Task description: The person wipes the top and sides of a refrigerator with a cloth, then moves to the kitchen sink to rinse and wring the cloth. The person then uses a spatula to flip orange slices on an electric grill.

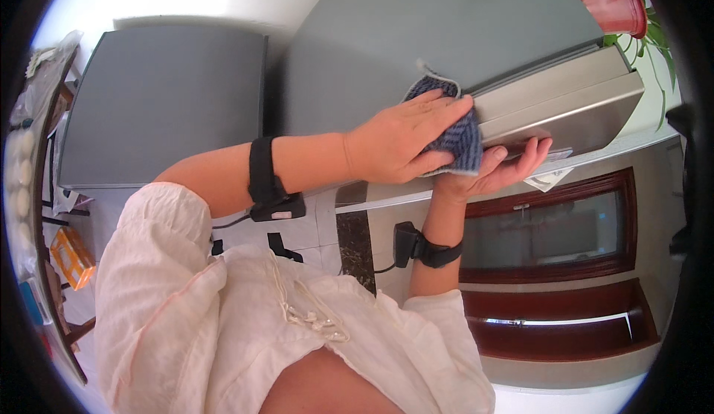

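Observation:
My left hand (399,138) holds a blue ribbed knitted cloth (466,140) with a pale border, its fingers spread over it and the thumb along its lower side. The cloth lies at the corner where a large grey panel (357,57) meets a brushed metal front (563,110), probably of an appliance such as a refrigerator. Below the cloth, my right hand (496,171) is against the metal front, fingers apart and curled upward. The cloth hides part of that hand near the wrist. Both forearms wear black straps with small black boxes.
A red plant pot (608,1) with trailing green leaves stands at the upper right. At the left is a second grey cabinet-like unit (162,107), beyond it a cluttered table (53,107) and an orange-and-white box (73,258). A dark-red wooden framed door (546,230) shows lower right.

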Action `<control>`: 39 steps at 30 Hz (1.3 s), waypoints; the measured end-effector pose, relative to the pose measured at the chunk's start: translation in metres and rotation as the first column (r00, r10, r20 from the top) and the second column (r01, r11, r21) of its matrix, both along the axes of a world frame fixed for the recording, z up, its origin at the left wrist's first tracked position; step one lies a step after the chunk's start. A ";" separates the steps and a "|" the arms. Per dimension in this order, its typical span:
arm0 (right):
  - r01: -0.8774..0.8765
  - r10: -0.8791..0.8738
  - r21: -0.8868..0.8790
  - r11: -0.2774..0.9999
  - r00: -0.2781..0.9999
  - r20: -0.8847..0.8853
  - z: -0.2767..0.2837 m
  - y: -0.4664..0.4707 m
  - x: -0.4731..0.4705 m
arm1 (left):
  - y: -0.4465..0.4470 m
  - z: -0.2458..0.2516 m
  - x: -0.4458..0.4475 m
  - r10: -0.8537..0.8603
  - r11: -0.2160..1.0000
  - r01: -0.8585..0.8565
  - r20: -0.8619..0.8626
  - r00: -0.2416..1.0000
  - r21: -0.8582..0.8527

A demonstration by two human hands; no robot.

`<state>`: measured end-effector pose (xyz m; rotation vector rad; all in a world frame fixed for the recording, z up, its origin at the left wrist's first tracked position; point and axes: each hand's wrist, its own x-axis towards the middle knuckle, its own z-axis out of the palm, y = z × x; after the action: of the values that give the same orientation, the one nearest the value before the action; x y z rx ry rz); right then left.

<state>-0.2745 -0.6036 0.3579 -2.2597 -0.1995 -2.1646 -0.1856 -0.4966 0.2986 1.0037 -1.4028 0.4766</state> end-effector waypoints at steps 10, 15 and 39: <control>0.029 -0.029 -0.006 1.000 0.999 0.043 0.000 -0.005 0.000 | -0.011 0.012 0.003 -0.045 0.992 0.052 0.063 0.997 -0.112; 0.074 -0.076 0.029 0.997 0.995 0.063 -0.004 -0.006 0.003 | 0.013 -0.003 0.008 -0.213 0.963 0.229 0.115 0.970 -0.145; -0.013 0.004 0.088 0.996 0.995 0.105 -0.014 -0.002 0.006 | -0.028 0.134 0.001 -0.190 0.933 0.213 0.106 0.976 -0.289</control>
<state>-0.2684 -0.6060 0.3439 -2.0983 -0.1111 -2.2419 -0.1843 -0.5243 0.4326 0.5943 -1.4332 0.5589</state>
